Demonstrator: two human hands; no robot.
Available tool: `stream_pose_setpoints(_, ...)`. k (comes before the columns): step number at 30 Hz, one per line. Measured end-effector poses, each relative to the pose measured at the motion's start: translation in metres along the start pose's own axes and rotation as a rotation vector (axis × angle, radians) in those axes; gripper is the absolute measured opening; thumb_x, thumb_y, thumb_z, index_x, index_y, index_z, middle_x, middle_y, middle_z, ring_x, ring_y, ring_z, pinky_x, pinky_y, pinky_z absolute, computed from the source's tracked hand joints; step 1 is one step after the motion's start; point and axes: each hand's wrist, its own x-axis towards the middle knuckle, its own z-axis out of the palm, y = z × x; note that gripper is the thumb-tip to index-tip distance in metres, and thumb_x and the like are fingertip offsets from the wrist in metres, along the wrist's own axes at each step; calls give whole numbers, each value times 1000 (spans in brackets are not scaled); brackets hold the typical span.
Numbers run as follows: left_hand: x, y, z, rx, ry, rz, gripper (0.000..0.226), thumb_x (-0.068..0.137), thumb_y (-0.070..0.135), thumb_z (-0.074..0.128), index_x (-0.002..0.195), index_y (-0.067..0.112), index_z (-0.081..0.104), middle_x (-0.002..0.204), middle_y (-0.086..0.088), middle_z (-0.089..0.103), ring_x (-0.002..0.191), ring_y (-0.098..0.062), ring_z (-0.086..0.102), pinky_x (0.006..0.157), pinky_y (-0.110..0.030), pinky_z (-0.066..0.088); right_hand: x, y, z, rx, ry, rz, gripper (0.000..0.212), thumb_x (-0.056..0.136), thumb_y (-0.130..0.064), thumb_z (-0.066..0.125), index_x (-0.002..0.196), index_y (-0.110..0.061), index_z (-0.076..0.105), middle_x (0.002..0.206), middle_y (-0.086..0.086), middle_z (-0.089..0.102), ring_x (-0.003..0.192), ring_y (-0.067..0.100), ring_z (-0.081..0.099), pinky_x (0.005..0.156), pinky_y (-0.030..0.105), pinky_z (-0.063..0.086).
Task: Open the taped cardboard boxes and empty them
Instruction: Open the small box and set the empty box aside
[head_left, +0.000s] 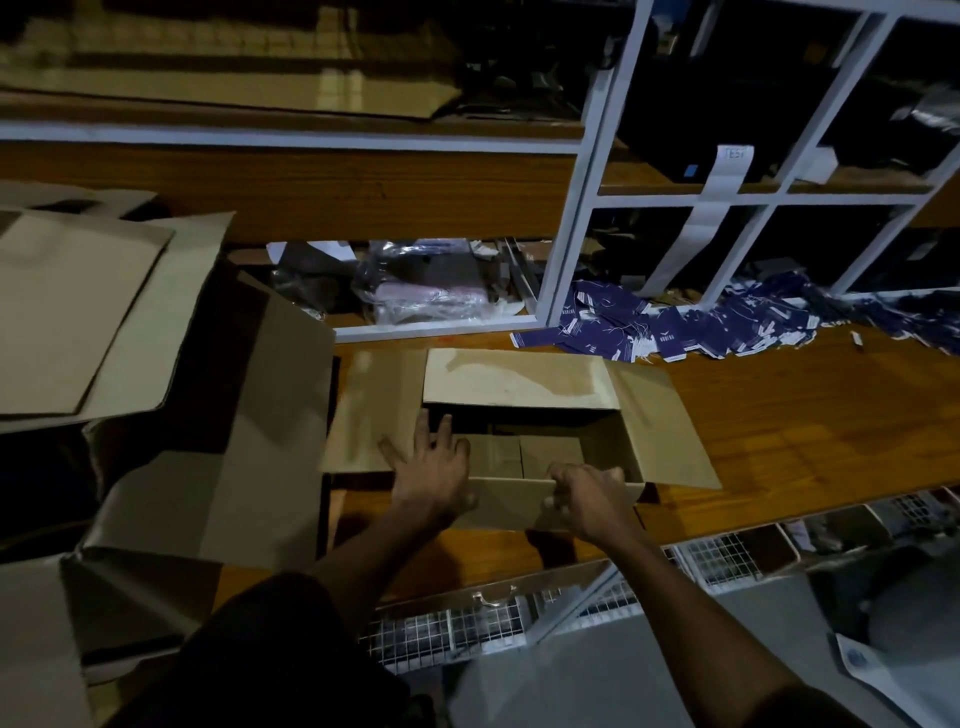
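An open cardboard box (670, 415) stands on the wooden table (810, 415), all its flaps folded outward. Inside I see only a bare cardboard floor (524, 452). My left hand (434, 465) rests with fingers spread on the box's near left corner and left flap. My right hand (587, 496) is curled over the near flap (506, 501), gripping its edge. A larger open cardboard box (249, 415) stands to the left, its flaps raised.
Flat cardboard sheets (78, 312) lie at the far left. A heap of blue printed tags (691, 325) spreads behind the box. White metal shelving (587, 171) rises at the back, with plastic-wrapped items (421, 280). Wire baskets (467, 629) sit under the table edge.
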Motion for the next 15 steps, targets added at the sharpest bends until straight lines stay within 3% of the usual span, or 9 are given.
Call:
stream_pose_setpoints(3,-1,-2,8,-88,-9,-6,74,89,60,61,149,25,35,164,-9,20,150,-36,15,108,-77,22,-2,-3,-1,-24,35,-5,19,89,-31,68,87,-37,50,101,-8,70,101,17,59,83,35,29)
stream_pose_setpoints(6,0,-3,12,-166,25,9,56,91,55,63,133,21,50,130,-6,58,113,-23,56,94,-49,50,-1,-3,3,-59,59,7,15,90,-29,68,90,-35,54,97,-8,71,99,16,61,85,35,31)
stream_pose_setpoints(9,2,-6,12,-185,55,37,40,93,51,64,117,19,58,98,2,59,83,-12,56,64,-27,42,2,-2,6,-79,77,15,10,90,-28,69,94,-32,61,93,-9,70,98,15,62,87,37,33)
stream_pose_setpoints(12,3,-8,13,-127,90,56,37,94,54,61,109,21,61,86,4,57,76,-13,56,64,-29,42,6,-1,8,-115,86,4,9,90,-28,68,94,-31,61,94,-8,71,98,17,63,84,36,32)
stream_pose_setpoints(15,2,-9,14,-99,115,81,36,95,54,59,107,20,62,90,0,64,81,-18,62,70,-33,44,7,-2,6,-162,76,6,15,88,-24,69,92,-33,58,92,-9,71,97,17,63,82,36,32)
